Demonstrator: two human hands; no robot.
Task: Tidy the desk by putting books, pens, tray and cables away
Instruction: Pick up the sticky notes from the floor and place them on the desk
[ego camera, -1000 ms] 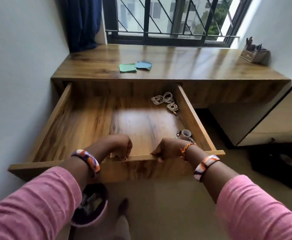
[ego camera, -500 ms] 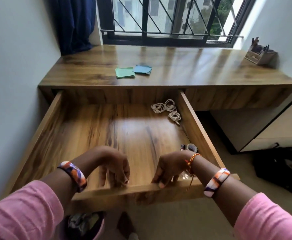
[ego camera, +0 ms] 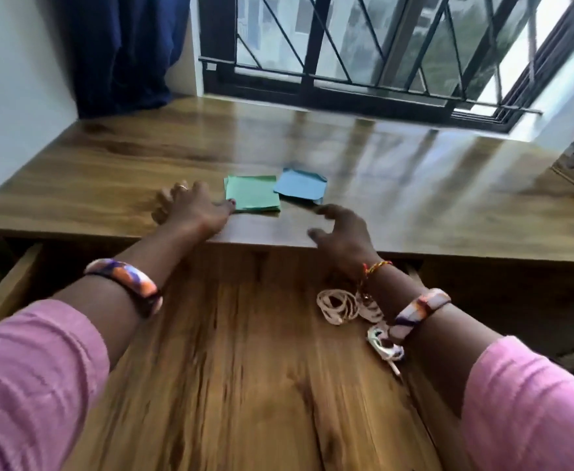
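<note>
Both hands are off the drawer point(ego camera: 231, 368) front now, left hand point(ego camera: 190, 212) and right hand point(ego camera: 341, 234) spreading empty over the desk point(ego camera: 415, 198) by green paper point(ego camera: 252, 197), blue paper point(ego camera: 300, 188); cables point(ego camera: 341, 306) lying in drawer.

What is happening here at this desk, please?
A person in pink sleeves is tidying a wooden desk. The drawer beneath it is pulled open, with coiled white cables lying inside. Both hands reach over the desk's front edge: the left hand rests on the desktop with its thumb at the green paper pad, and the right hand hovers open just in front of the blue pad. Neither pad is picked up yet.
</note>
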